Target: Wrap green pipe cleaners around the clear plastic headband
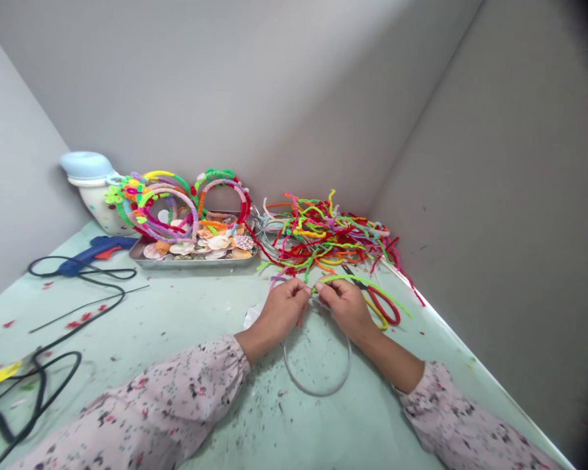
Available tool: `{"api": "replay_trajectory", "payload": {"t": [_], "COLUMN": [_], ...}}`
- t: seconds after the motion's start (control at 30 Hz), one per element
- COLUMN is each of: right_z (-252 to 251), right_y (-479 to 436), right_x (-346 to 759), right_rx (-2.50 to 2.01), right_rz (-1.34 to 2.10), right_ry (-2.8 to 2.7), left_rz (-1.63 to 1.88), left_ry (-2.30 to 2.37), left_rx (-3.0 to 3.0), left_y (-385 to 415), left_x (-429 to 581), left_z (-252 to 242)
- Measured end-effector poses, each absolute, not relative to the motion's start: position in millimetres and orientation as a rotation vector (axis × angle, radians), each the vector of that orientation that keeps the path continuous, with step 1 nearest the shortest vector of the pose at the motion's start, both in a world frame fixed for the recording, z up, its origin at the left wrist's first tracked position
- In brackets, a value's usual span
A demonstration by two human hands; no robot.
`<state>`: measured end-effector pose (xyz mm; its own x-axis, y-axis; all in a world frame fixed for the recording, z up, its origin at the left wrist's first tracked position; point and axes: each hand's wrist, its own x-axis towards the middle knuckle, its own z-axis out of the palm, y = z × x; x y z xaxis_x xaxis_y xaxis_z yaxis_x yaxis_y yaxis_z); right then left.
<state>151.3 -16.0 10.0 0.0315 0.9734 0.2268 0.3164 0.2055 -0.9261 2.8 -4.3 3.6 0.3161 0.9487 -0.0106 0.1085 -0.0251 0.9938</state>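
Observation:
A thin grey wire ring (pixel 318 394) hangs below my two hands. With fingers pinched, my left hand (pixel 285 308) grips the top of the ring. Close beside it, my right hand (pixel 347 308) pinches a bright green pipe cleaner (pixel 367 282), whose long free end arches to the right over the hand. The green fuzz meets the ring between my fingertips; how it is wrapped there is mostly hidden. A short purple piece (pixel 278 279) shows behind my left hand. Scissors (pixel 386 305) with red and yellow handles lie just behind my right hand.
A tangled heap of coloured pipe cleaners (pixel 323 232) lies against the back wall. Wrapped headband-like rings (pixel 169 196) rest on a metal tray (pixel 196 263) of seashells. To the left are a blue glue gun (pixel 91 254), a black cord (pixel 78 333) and a white container with blue lid (pixel 89 166).

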Motion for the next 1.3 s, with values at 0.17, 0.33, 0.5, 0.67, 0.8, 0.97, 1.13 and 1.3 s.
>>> {"api": "replay_trajectory", "payload": {"t": [0.17, 0.33, 0.5, 0.67, 0.8, 0.97, 1.13, 1.3], "right_z": [10.4, 9.1, 8.5, 9.6, 11.7, 10.0, 6.4, 6.2], "right_y": [-16.9, -16.9, -15.8, -13.6, -13.1, -13.5, -13.0, -12.7], "right_x": [150.8, 151.2, 151.5, 151.4, 151.9, 153.4, 154.2, 154.5], "right_rx": [-1.300, -1.303, -1.293, -1.270, -1.181, -1.144, -1.175, -1.191], "right_rz": [0.837, 0.834, 0.829, 0.899, 0.955, 1.047, 1.053, 1.035], "right_ry": [-1.472, -1.478, -1.491, -1.502, -1.564, -1.599, -1.634, -1.641], "left_rz": [0.926, 0.920, 0.911, 0.921, 0.929, 0.936, 0.939, 0.947], "left_ry": [1.022, 1.027, 1.025, 1.026, 1.026, 1.036, 1.026, 1.015], "left_rx": [1.437, 1.435, 1.429, 1.417, 1.411, 1.407, 1.396, 1.389], "left_y": [-4.3, -5.6, -6.2, -6.0, -6.0, -5.2, -5.1, -5.1], "left_x": [2.7, 2.5, 2.4, 2.3, 1.7, 0.9, 1.3, 1.4], "left_z": [4.4, 8.7, 9.4, 8.2, 7.0, 4.9, 4.9, 5.3]}}
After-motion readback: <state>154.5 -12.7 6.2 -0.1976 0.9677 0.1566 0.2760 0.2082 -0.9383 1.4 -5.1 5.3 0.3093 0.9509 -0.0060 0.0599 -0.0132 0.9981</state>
